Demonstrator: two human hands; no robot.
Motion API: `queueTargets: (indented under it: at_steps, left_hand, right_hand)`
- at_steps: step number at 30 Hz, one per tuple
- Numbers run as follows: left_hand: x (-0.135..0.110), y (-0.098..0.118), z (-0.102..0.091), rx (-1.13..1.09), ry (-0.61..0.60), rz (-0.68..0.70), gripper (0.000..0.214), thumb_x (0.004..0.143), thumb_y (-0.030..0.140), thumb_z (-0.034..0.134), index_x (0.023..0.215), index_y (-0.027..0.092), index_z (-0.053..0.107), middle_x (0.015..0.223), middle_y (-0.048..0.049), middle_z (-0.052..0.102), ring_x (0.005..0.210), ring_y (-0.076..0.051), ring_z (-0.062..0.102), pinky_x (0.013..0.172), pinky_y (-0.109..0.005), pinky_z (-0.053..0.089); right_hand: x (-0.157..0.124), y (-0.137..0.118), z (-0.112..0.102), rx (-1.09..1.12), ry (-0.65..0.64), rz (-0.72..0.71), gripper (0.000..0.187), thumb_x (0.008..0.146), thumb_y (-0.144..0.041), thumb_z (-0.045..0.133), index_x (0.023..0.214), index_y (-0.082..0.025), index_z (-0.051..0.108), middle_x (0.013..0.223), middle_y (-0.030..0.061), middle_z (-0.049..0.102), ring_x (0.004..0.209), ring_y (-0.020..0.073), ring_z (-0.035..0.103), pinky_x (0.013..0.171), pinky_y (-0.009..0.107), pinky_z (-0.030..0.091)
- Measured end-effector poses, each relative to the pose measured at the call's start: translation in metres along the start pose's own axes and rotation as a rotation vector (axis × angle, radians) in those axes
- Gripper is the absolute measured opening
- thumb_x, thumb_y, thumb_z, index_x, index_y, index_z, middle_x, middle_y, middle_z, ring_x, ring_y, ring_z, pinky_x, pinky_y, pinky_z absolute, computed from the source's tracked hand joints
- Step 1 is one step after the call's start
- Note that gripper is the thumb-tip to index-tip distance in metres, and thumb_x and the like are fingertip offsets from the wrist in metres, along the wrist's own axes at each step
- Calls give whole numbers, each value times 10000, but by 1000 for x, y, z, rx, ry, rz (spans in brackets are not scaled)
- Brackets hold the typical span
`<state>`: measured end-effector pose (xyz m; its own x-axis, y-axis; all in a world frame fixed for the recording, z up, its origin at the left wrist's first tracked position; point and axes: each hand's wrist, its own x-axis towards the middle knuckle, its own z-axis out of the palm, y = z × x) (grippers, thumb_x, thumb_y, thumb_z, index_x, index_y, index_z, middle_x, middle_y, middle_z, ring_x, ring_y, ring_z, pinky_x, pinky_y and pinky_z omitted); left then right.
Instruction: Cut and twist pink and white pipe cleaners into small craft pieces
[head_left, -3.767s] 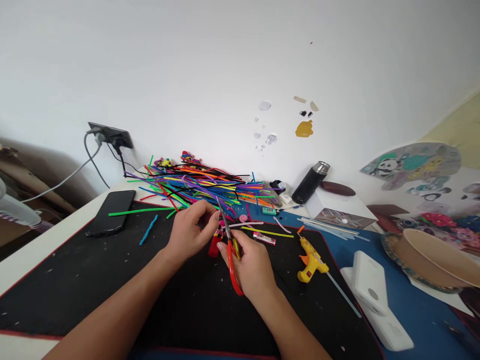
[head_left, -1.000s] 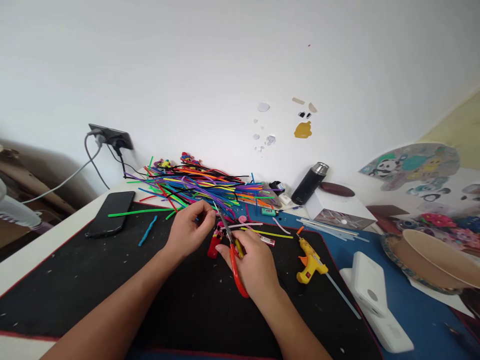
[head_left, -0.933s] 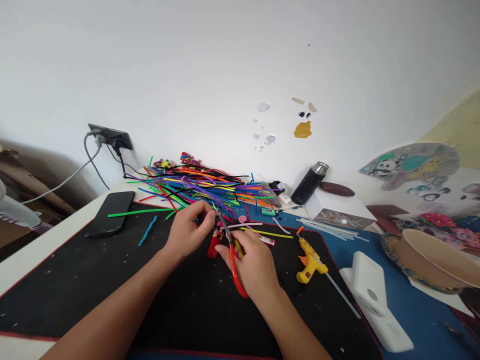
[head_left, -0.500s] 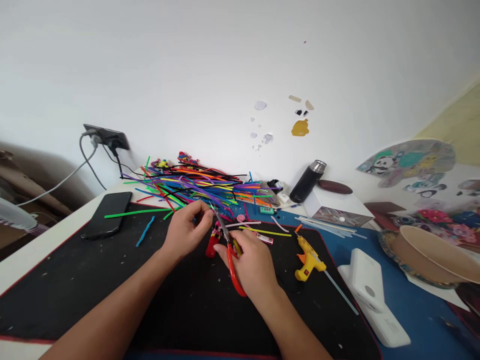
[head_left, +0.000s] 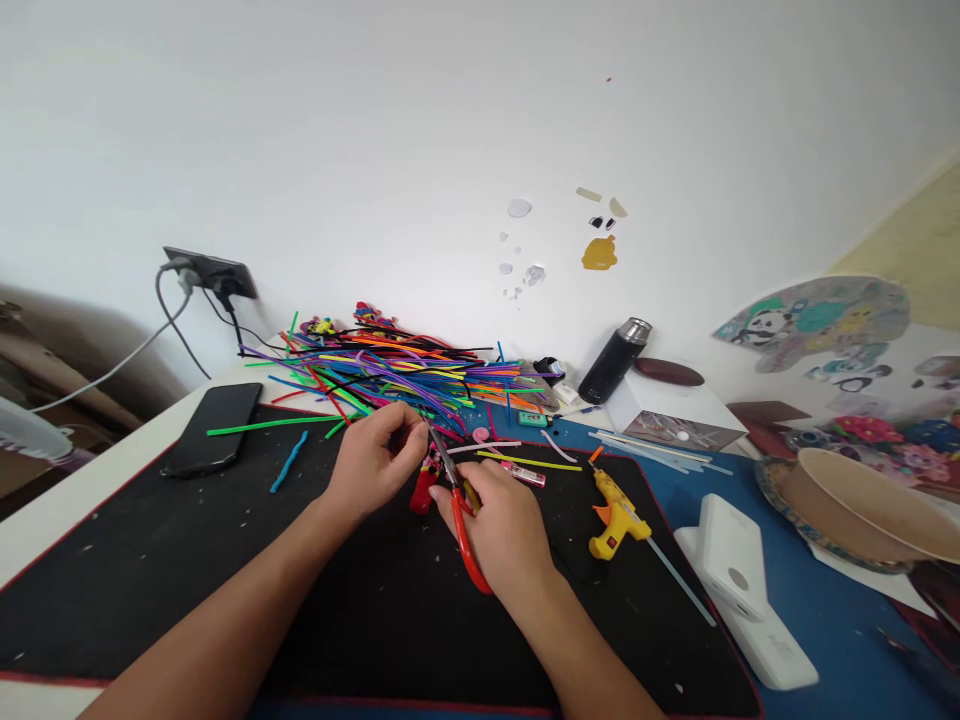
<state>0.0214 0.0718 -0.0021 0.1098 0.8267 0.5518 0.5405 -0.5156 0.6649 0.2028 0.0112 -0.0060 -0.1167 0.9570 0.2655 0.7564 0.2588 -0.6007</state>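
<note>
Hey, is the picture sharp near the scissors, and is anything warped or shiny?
Head view, center: the scissors look fairly sharp. Head view, right: the tan bowl seems stretched. Head view, back: the black thermos has highlights on its metal cap.

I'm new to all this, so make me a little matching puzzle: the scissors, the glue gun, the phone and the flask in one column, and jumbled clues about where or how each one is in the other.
Things
1. Scissors
2. Glue gun
3. Phone
4. Flask

Clues
A. Lies partly under a green pipe cleaner
B. Right beside the white box
C. Held in the person's right hand
D. Yellow, with a pale stick poking out of its back

Right pairs: 1-C, 2-D, 3-A, 4-B
</note>
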Motion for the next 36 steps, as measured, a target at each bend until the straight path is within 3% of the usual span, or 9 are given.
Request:
queueTargets:
  at_steps: [11,16,29,36]
  left_hand:
    - [-1,0,0,-1,5,5,221,936,308,538,732,222,538,633,35,557,589,-139,493,594,-255,386]
    - [0,-1,0,-20,15,-6,247,956,317,527,729,218,538,642,34,551,600,-139,496,602,-260,388]
    - [1,1,-1,4,32,-34,245,925,332,537,707,221,532,622,39,543,572,-134,480,577,-256,376]
    - [1,1,-1,5,35,-49,247,924,331,531,703,222,525,613,44,525,563,-133,472,566,-254,367]
  right_hand:
    - [0,1,2,24,-2,-33,148,955,-361,720,950,-226,780,820,36,704,713,197,654,660,277,431]
    - [2,2,3,210,-23,-36,132,956,-325,705,934,-214,773,866,35,743,731,179,664,666,251,454]
    - [0,3,3,141,-24,-42,317,954,-534,705,1042,-236,763,886,36,712,750,194,648,680,274,446]
    - [0,2,2,219,-87,-29,362,954,-577,690,956,-222,759,758,7,671,640,159,600,576,243,401]
